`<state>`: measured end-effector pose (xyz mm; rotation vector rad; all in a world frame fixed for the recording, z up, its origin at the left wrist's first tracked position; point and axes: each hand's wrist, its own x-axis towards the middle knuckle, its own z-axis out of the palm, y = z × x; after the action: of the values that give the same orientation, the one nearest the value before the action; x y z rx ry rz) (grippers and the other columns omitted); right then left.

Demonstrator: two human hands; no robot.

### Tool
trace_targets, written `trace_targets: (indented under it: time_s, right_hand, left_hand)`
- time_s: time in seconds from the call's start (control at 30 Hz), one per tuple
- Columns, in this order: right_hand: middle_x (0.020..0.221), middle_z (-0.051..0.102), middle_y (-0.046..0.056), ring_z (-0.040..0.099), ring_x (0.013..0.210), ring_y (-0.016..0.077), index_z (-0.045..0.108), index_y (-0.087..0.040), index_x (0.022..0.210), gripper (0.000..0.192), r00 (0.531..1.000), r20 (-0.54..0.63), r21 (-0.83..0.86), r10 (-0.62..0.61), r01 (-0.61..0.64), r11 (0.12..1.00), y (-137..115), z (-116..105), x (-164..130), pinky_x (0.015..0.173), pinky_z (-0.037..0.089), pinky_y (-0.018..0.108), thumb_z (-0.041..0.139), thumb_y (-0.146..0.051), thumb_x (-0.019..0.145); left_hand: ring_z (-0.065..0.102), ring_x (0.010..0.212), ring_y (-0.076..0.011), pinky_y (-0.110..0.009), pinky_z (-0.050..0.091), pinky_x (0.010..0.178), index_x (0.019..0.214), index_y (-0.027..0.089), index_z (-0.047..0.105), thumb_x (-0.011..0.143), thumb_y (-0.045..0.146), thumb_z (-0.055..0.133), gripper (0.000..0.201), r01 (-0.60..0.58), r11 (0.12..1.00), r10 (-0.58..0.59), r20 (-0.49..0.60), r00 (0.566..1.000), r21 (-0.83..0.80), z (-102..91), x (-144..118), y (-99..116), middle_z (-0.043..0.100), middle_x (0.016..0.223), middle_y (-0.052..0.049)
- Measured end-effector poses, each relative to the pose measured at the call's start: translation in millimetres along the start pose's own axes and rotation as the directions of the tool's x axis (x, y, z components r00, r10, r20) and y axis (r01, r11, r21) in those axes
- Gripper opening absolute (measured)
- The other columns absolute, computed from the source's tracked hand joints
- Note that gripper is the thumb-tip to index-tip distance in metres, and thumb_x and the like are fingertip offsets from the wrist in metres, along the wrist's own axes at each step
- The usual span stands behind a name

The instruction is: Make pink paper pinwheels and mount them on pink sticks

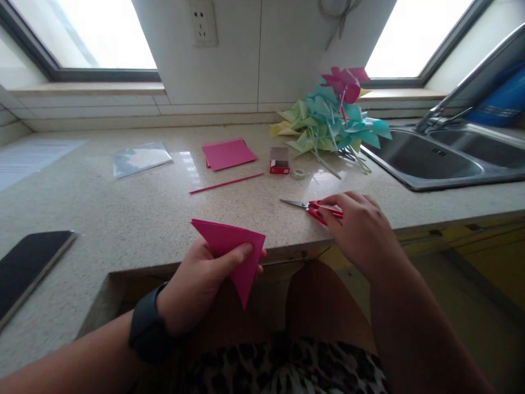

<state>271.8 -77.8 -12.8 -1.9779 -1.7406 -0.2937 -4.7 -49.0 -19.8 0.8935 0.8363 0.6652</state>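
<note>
- The left hand [197,282] holds a pink paper [235,251] folded into a triangle. Its grip is tight on the paper, thumb on top and fingers under.
- The paper is held up off the table [123,213], near the front edge, with one point hanging down. Held like this, its edges are free on all sides.
- The right hand [361,230] rests on the red scissors [315,209], which lie flat on the table. Its fingers curl over the handles, but I cannot tell if they grip them yet. The blades point left, toward the paper.
- A small red box [280,160] stands open farther back. I cannot see what is in it.
- Just beside the box is a little roll of tape [299,173].
- A pink stick [225,183] lies near a stack of pink sheets [227,154]. They are close by, within easy reach.
- A pile of paper pinwheels [332,120], green, blue and pink, sits next to the sink [451,164]. They are back out of the way of the hands.
- The sink looks empty as far as it shows.
- A dark phone [28,265] lies on the left, well apart.
</note>
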Motion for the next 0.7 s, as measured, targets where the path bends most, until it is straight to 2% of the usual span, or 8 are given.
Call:
trace_targets:
  time_s: [0.1, 0.23, 0.43, 0.5, 0.57, 0.6, 0.63, 0.7]
  right_hand:
    - [0.102, 0.072, 0.013, 0.065, 0.096, 0.0296, 0.073, -0.017, 0.104, 0.023, 0.993, 0.121, 0.016, -0.014, 0.012, 1.0, 12.9, -0.7, -1.0, 0.086, 0.05, 0.045, 0.061, -0.034, 0.094]
    - [0.094, 0.075, 0.012, 0.068, 0.084, 0.0281, 0.072, -0.017, 0.102, 0.023, 0.982, 0.171, -0.011, 0.08, -0.079, 0.997, 18.1, -3.4, -0.9, 0.074, 0.05, 0.041, 0.063, -0.035, 0.092]
    - [0.078, 0.074, 0.012, 0.067, 0.071, 0.0288, 0.076, -0.02, 0.082, 0.032, 0.961, 0.252, -0.125, 0.116, -0.087, 0.988, 21.5, -10.1, 1.0, 0.062, 0.043, 0.039, 0.06, -0.047, 0.091]
    - [0.075, 0.074, 0.009, 0.067, 0.068, 0.0275, 0.076, -0.022, 0.082, 0.034, 0.956, 0.25, -0.07, 0.154, -0.14, 0.988, 13.9, -14.1, -3.6, 0.062, 0.044, 0.039, 0.061, -0.052, 0.089]
    - [0.073, 0.074, 0.006, 0.067, 0.065, 0.0236, 0.077, -0.024, 0.086, 0.03, 0.95, 0.248, 0.128, 0.189, -0.225, 0.966, 0.5, -17.6, -12.9, 0.062, 0.047, 0.038, 0.065, -0.051, 0.086]
    - [0.075, 0.074, 0.005, 0.067, 0.062, 0.0212, 0.076, -0.024, 0.091, 0.027, 0.945, 0.255, 0.275, 0.206, -0.275, 0.921, -8.1, -18.7, -19.0, 0.06, 0.049, 0.035, 0.067, -0.048, 0.085]
    - [0.078, 0.075, 0.005, 0.068, 0.062, 0.0197, 0.075, -0.023, 0.094, 0.026, 0.933, 0.305, 0.455, 0.192, -0.32, 0.831, -17.5, -19.2, -25.9, 0.058, 0.05, 0.033, 0.068, -0.047, 0.084]
    - [0.087, 0.077, 0.007, 0.071, 0.068, 0.019, 0.071, -0.023, 0.098, 0.026, 0.905, 0.414, 0.732, 0.1, -0.396, 0.554, -37.1, -18.2, -40.4, 0.057, 0.055, 0.029, 0.071, -0.044, 0.083]
  left_hand:
    - [0.075, 0.073, -0.0196, -0.027, 0.06, 0.068, 0.099, 0.011, 0.075, 0.082, 0.033, 0.08, 0.028, 0.005, 1.0, -0.005, -0.002, 1.0, 0.02, 0.3, -1.0, -1.2, 0.079, 0.094, -0.012]
    - [0.075, 0.073, -0.0198, -0.027, 0.06, 0.065, 0.098, 0.012, 0.075, 0.082, 0.033, 0.08, 0.027, 0.01, 1.0, -0.01, 0.007, 1.0, 0.007, 1.0, -2.4, -2.3, 0.08, 0.093, -0.012]
    - [0.074, 0.069, -0.0163, -0.022, 0.059, 0.064, 0.089, 0.013, 0.077, 0.077, 0.03, 0.085, 0.022, 0.048, 0.998, -0.046, 0.04, 0.998, -0.038, 3.0, -4.8, 0.2, 0.079, 0.083, -0.009]
    - [0.072, 0.066, -0.0147, -0.02, 0.057, 0.061, 0.084, 0.013, 0.077, 0.074, 0.029, 0.088, 0.021, 0.068, 0.996, -0.066, 0.037, 0.997, -0.051, 3.9, -4.9, 1.2, 0.078, 0.077, -0.007]
    - [0.071, 0.064, -0.0137, -0.019, 0.056, 0.06, 0.081, 0.014, 0.078, 0.072, 0.029, 0.089, 0.021, 0.084, 0.995, -0.083, 0.027, 0.996, -0.059, 4.5, -4.5, 1.8, 0.077, 0.074, -0.006]
    - [0.071, 0.064, -0.0136, -0.019, 0.057, 0.06, 0.082, 0.014, 0.078, 0.072, 0.029, 0.089, 0.02, 0.088, 0.994, -0.087, 0.022, 0.996, -0.059, 4.7, -4.2, 1.9, 0.078, 0.074, -0.006]
    - [0.072, 0.065, -0.0136, -0.019, 0.057, 0.061, 0.082, 0.014, 0.078, 0.073, 0.029, 0.089, 0.02, 0.086, 0.995, -0.085, 0.019, 0.996, -0.055, 4.7, -3.9, 2.0, 0.078, 0.075, -0.006]
    - [0.072, 0.067, -0.0135, -0.019, 0.057, 0.063, 0.083, 0.015, 0.079, 0.074, 0.029, 0.087, 0.018, 0.07, 0.996, -0.07, 0.013, 0.997, -0.047, 4.6, -3.7, 1.9, 0.078, 0.077, -0.006]
